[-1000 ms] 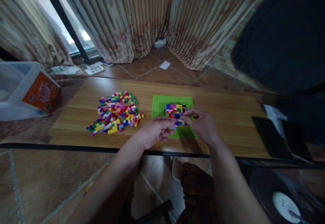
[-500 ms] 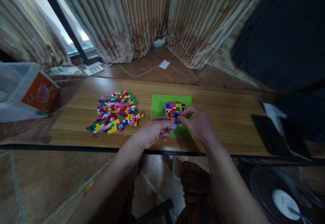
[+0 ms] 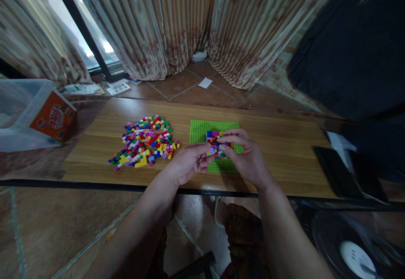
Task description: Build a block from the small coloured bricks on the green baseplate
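Note:
A green baseplate (image 3: 200, 129) lies on the wooden table (image 3: 278, 144), with a multicoloured block of small bricks (image 3: 214, 136) built on it. My left hand (image 3: 188, 162) pinches a small purple brick (image 3: 211, 151) at the block's near left corner. My right hand (image 3: 245, 155) rests over the block's near right side, its fingers pressing on the bricks and hiding part of them. A loose pile of coloured bricks (image 3: 144, 141) lies to the left of the baseplate.
A clear plastic bin (image 3: 19, 114) with an orange box (image 3: 53, 115) sits at the table's left end. A dark phone (image 3: 335, 167) and white paper (image 3: 340, 140) lie at the right. Curtains hang behind; a fan (image 3: 354, 249) stands on the floor at lower right.
Both hands have moved up onto the brick block; my right hand now covers its near right side, and the purple brick in my left hand is against the block.

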Available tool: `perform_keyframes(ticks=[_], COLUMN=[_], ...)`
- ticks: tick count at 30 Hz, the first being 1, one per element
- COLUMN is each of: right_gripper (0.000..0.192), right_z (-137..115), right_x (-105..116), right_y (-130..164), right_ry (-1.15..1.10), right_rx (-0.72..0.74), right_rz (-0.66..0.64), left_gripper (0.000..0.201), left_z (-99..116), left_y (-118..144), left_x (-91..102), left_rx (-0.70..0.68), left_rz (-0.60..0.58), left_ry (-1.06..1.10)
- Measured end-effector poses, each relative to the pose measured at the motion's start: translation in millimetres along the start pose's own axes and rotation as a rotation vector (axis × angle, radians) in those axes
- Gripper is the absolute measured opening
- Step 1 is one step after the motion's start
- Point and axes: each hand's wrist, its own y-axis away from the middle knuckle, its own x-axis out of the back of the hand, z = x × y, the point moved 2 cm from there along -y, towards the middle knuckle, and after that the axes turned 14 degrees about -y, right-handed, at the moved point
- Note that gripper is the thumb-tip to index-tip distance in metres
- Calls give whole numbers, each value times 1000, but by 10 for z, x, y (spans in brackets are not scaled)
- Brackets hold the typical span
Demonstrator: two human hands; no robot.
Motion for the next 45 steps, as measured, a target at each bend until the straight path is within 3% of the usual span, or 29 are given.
perform_keyframes(ticks=[3,8,13,21,25,29,45], right_gripper=[14,8,8,9,7,6,7], right_z=[-56,-84,-105,-33,56,121,116], right_x=[-54,-81,-93,-9,60,68,-6], right_y=[-8,-6,-3,-24,-18,-1,30], right_ry=[-90,-108,-128,-240,-100,43,288], right_rx=[10,-10,-100,-160,-147,-140,-151], right_rz=[-61,-52,-67,50,134,127,29], left_gripper=[21,31,37,35,29,18,27], left_z=[13,13,12,41,24,15,15], left_y=[17,43,50,70,42,3,36], left_x=[-11,-29,-28,0,47,69,-37], left_rx=[-13,-71,-71,-56,-69,-73,-10], left_rz=[-10,-36,-38,-52,73,172,106], left_ry=[8,-21,-43,-81,-78,-126,-280])
